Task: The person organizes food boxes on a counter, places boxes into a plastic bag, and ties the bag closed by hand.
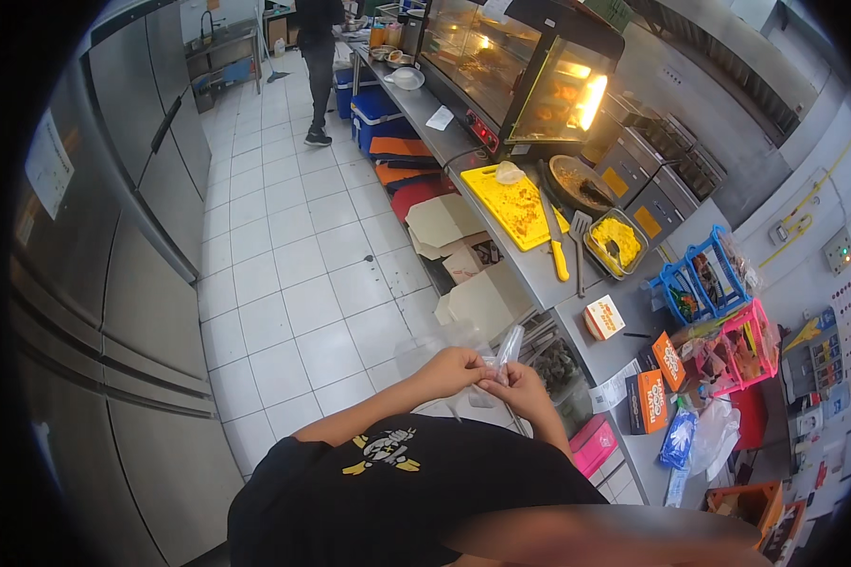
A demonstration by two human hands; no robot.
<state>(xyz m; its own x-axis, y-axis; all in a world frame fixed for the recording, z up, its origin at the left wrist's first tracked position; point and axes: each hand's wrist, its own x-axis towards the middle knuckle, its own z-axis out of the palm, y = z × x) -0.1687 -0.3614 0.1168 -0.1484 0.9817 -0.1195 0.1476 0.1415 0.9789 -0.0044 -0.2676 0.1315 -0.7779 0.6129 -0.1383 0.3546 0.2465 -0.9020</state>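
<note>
In front of my black shirt, my left hand [455, 371] and my right hand [523, 391] meet, fingertips pinched together. Between them is a clear plastic bag [510, 349], with a gathered end sticking up above my right hand. A wider, see-through sheet of plastic [461, 334] spreads out behind my left hand; I cannot tell if it is the same bag. What the bag contains is hidden by my fingers. On the steel counter to the right stand a small white and orange box [603, 318] and orange and black cartons [647, 402].
A knife [554, 237] lies along a yellow cutting board [516, 207], beside a spatula [579, 234] and a tray of yellow food [615, 243]. Behind is a lit food warmer [525, 78]. Steel refrigerators [149, 319] line the left. Someone stands up the aisle [317, 85]. Open cardboard boxes [486, 301] sit below the counter.
</note>
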